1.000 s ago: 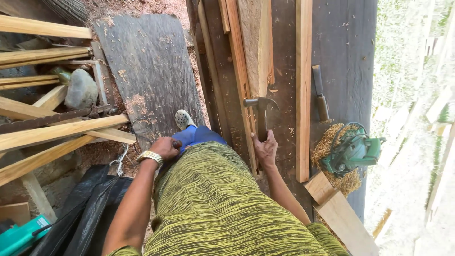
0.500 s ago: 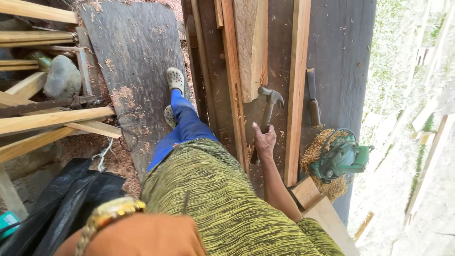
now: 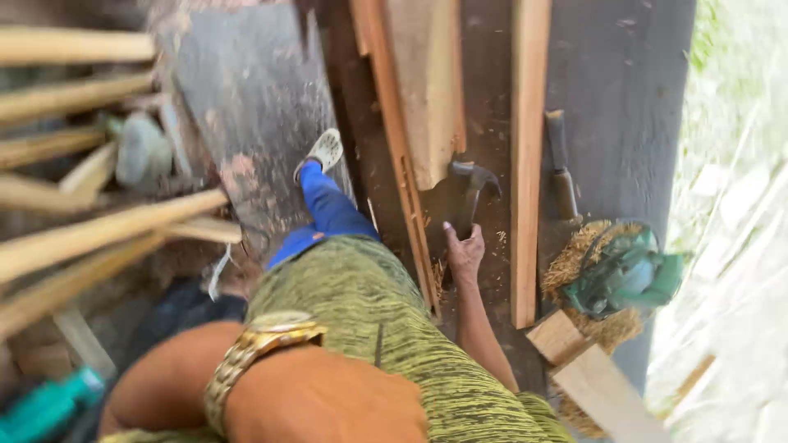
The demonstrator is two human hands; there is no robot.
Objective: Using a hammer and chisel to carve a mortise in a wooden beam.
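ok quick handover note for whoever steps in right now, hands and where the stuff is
Right hand: closed on the handle of the claw hammer, head resting on the dark boards.
Left hand: out of frame; only the forearm with a gold watch shows, raised close to the camera.
Around: long pale plank just right of the hammer, chisel-like tool beyond it, green power saw on sawdust, wood offcuts below it.
Done: hammer in hand.
Left: no nail or strike visible yet.

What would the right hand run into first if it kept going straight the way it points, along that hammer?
Probably the pale wooden board. The right hand grips the hammer pointing up the picture, and the board's lower end lies just beyond the hammer head, though depth is unclear.
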